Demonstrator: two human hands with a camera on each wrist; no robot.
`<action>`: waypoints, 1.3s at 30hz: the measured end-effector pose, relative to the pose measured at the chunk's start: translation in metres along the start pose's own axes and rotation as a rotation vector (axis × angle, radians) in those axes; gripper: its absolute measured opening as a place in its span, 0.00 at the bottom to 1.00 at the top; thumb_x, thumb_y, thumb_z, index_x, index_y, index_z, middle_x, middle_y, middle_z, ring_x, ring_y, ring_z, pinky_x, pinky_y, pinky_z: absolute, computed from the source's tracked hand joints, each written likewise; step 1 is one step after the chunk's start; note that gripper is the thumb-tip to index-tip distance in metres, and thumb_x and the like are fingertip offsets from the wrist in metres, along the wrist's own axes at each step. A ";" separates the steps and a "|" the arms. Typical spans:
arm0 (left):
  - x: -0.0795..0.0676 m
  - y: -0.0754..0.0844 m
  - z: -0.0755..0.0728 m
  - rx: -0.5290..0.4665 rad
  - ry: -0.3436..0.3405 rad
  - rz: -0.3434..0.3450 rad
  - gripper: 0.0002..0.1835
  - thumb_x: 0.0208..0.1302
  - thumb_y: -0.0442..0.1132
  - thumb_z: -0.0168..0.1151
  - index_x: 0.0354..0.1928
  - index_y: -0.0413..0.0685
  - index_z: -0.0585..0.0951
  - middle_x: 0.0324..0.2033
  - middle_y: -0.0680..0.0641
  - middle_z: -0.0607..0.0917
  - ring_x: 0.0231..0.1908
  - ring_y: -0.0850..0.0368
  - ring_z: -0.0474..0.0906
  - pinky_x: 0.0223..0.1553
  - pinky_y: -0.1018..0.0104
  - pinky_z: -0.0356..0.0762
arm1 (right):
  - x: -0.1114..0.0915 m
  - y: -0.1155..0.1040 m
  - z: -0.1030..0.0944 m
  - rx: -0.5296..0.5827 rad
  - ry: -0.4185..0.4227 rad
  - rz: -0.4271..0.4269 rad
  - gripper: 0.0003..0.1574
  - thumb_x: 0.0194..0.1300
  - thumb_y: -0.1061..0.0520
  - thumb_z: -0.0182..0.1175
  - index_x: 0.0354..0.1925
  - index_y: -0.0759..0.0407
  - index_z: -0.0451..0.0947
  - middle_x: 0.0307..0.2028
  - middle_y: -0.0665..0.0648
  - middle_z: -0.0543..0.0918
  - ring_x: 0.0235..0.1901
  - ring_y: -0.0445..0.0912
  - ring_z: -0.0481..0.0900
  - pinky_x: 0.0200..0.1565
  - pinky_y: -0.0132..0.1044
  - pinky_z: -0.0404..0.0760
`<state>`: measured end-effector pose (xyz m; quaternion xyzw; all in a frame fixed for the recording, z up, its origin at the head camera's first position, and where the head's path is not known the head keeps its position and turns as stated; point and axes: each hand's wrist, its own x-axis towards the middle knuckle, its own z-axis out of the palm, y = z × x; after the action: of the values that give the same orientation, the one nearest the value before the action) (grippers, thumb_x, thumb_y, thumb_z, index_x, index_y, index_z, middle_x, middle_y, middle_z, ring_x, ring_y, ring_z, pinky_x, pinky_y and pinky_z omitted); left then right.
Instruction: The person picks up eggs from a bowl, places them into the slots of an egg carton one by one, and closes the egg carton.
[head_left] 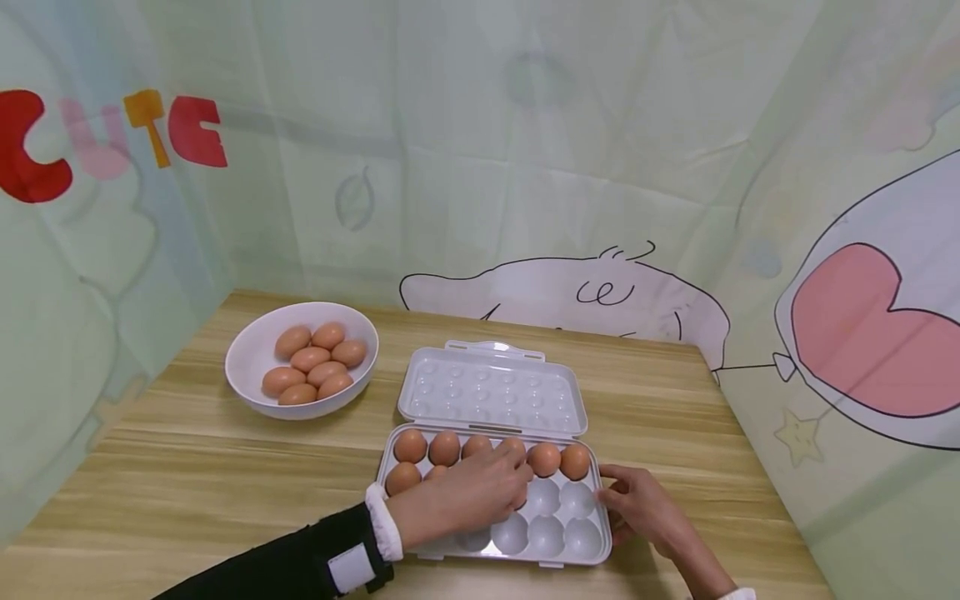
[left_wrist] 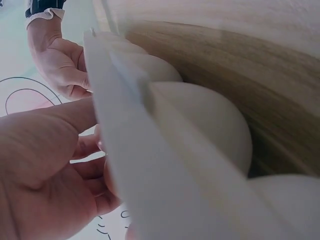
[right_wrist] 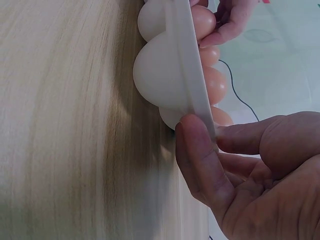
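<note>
A white plastic egg tray [head_left: 546, 536] lies with its lid [head_left: 491, 392] folded back behind it. Brown eggs fill the back row, and more, such as one brown egg [head_left: 403, 479], sit at the left of the second row. Over the middle of the tray, my left hand [head_left: 480, 490] holds an egg [right_wrist: 203, 22] by its fingertips at a second-row cup. My right hand [head_left: 647, 507] pinches the tray's right rim between thumb and fingers, seen closely in the right wrist view. Part of the second row is hidden under the left hand.
A white bowl [head_left: 243, 367] with several brown eggs [head_left: 310, 359] stands at the back left of the wooden table [head_left: 225, 483]. Behind and beside the table hangs a printed cloth backdrop [head_left: 480, 167].
</note>
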<state>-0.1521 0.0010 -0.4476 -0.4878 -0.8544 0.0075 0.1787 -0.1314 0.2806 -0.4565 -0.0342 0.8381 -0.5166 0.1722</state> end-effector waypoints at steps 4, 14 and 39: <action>0.000 0.000 0.001 0.012 0.004 0.008 0.06 0.58 0.45 0.71 0.32 0.56 0.83 0.33 0.54 0.75 0.37 0.60 0.71 0.38 0.71 0.72 | 0.000 -0.001 0.001 -0.002 -0.001 0.005 0.31 0.71 0.68 0.58 0.68 0.80 0.65 0.31 0.59 0.80 0.26 0.51 0.83 0.24 0.50 0.85; -0.001 0.001 -0.002 0.003 -0.008 -0.032 0.04 0.63 0.45 0.68 0.35 0.56 0.83 0.37 0.52 0.76 0.39 0.58 0.72 0.34 0.65 0.71 | 0.001 -0.001 0.001 -0.009 -0.001 0.003 0.31 0.71 0.68 0.59 0.68 0.80 0.65 0.31 0.59 0.80 0.26 0.50 0.83 0.24 0.50 0.85; -0.011 -0.032 -0.030 -0.194 -0.199 -0.159 0.25 0.75 0.58 0.57 0.67 0.55 0.77 0.70 0.44 0.73 0.72 0.45 0.66 0.66 0.46 0.69 | -0.001 -0.002 0.001 -0.010 0.009 0.026 0.32 0.71 0.68 0.58 0.68 0.80 0.65 0.32 0.59 0.81 0.27 0.51 0.83 0.25 0.49 0.85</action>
<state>-0.1645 -0.0294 -0.4171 -0.4302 -0.9007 -0.0407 0.0453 -0.1302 0.2787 -0.4550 -0.0218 0.8417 -0.5103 0.1751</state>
